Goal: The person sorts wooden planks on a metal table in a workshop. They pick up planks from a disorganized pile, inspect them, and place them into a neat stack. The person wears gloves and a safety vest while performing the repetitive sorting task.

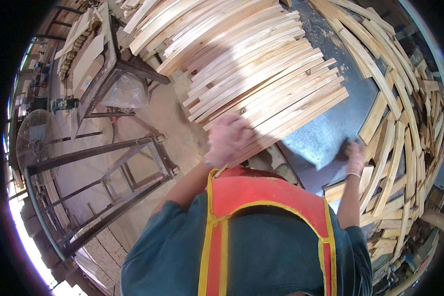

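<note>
Workshop floor [182,116]: tan; dark open frame [91,155] and round wire-guarded fan [33,133] off left.
Table [325,133]: smooth blue-grey sheet, sawdust specks toward its far edge.
Strip row [271,84]: long, narrow pale wood, some knots, laid side by side; uneven ends jut past the table's left edge.
Loose pile [391,167]: similar strips, crisscrossed along the table's right edge.
Left hand [227,138]: I see it blurred, over the row's near-left ends, fingers bent; can't tell whether they grasp.
Right hand [355,157]: beside the pile, table's near right part; finger closure unclear on my feed.
</note>
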{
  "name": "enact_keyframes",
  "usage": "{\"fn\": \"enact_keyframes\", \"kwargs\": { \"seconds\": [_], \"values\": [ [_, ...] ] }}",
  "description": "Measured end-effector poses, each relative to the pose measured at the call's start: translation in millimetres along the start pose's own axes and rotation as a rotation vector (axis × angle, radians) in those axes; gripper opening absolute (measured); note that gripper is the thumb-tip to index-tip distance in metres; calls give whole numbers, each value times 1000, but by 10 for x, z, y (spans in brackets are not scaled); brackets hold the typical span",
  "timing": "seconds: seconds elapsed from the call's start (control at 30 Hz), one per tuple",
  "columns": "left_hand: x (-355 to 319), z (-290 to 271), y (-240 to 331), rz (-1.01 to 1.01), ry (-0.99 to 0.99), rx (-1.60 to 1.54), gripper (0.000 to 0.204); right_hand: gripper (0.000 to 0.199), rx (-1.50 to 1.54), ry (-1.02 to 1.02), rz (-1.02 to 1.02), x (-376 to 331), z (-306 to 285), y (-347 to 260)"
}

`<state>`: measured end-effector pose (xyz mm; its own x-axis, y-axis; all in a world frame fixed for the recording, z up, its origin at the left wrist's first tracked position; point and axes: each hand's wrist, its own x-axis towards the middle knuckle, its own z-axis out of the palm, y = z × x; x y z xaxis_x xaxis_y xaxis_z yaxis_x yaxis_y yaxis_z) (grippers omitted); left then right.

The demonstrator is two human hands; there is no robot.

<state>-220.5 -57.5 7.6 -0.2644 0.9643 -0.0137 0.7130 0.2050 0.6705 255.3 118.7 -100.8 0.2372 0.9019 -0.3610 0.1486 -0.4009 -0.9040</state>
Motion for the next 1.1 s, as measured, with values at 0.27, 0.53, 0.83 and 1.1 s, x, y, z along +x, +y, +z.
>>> {"fn": "enact_keyframes", "kwargs": {
  "seconds": [0.27, 0.53, 0.83, 1.1],
  "values": [
    [-387, -9, -1597, -1015, -45, -1377, 46, 64, -75, 90, 6, -215, 112, -86],
    [-189, -303, -1794, -654, -395, -1306, 52, 65, -302, -479, 72, -1281, 1711, -371],
    [1017, -1200, 171, -240, -557, -730, 58, 77, -318, -485, 116, -1352, 2087, -316],
    [547, -828, 974, -362, -474, -679, 76, 58, 547, -827, 113, -1705, 1487, -980]
  ]
}}
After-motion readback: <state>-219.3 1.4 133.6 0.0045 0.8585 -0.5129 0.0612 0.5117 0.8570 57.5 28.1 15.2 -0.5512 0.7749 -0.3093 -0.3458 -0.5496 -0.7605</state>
